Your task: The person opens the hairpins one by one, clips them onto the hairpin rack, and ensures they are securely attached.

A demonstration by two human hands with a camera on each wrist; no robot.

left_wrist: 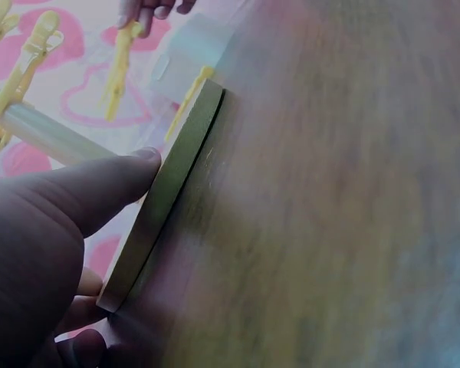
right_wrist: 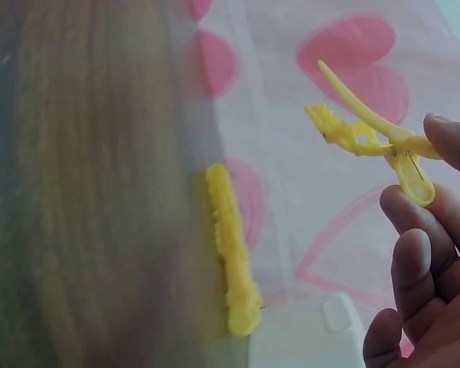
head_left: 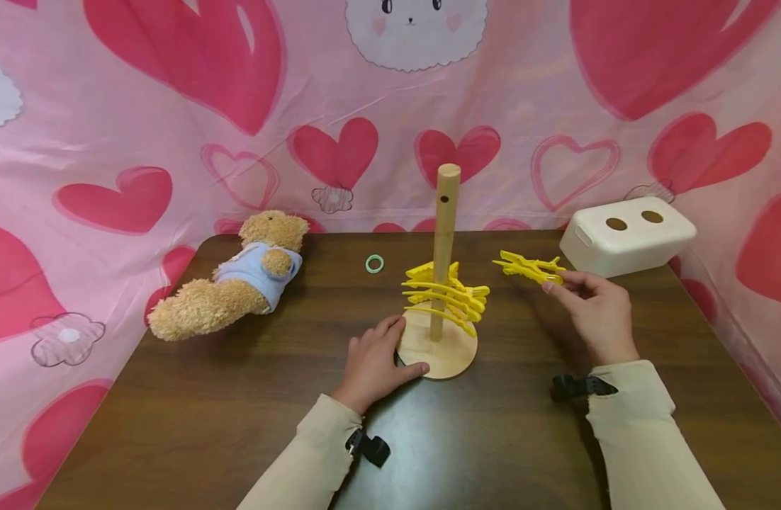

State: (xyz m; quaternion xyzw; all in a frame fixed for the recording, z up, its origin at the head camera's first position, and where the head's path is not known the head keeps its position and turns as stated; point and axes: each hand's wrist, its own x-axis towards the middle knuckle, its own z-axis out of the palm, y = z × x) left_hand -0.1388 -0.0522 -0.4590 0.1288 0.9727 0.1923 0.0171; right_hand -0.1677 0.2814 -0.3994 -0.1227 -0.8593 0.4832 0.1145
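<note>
Sleeved left hand (head_left: 378,361) pressed the wooden stand's base (head_left: 451,354); right hand (head_left: 597,308) pinched a yellow clip (head_left: 527,268) above the dark table (head_left: 193,418).

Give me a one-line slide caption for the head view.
Left hand steadies the wooden stand while the right hand pinches a yellow clip.

The teddy bear (head_left: 227,283) lies left of the peg stand (head_left: 443,340), the box (head_left: 626,235) behind right.
</note>
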